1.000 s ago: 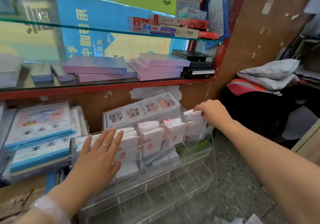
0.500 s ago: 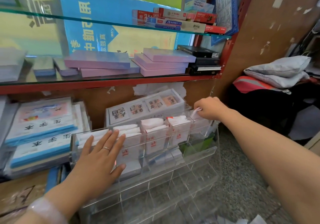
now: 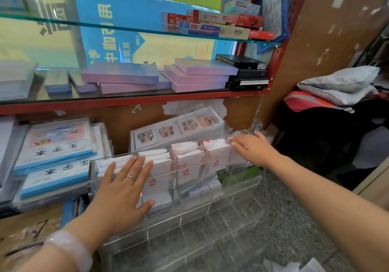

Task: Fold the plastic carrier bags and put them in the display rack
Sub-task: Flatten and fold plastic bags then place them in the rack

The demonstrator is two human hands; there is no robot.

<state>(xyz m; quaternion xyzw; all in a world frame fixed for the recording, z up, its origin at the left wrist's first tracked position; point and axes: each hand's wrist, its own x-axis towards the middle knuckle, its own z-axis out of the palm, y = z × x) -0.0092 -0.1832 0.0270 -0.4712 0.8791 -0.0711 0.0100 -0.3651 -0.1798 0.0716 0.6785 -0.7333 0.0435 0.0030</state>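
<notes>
A clear acrylic display rack (image 3: 237,189) with stepped compartments stands in front of the lower shelf. Folded white carrier bags (image 3: 185,148) with red print fill its top row. My left hand (image 3: 124,189) lies flat with spread fingers on the rack's left front, fingertips at the top edge. My right hand (image 3: 251,148) rests over the top-right compartment, fingers stretched toward the folded bags there. Whether it still holds a bag is hidden under the palm.
Stacked exercise books (image 3: 56,158) lie left of the rack, a packet of picture cards (image 3: 176,128) behind it. A glass shelf (image 3: 130,96) above carries purple pads and black boxes. Folded grey cloth (image 3: 339,84) sits at right. White bags (image 3: 294,266) lie on the floor.
My right hand has uncurled and flattened over the top-right compartment, where it was pushing in a folded bag. My left hand stays pressed on the rack's front.
</notes>
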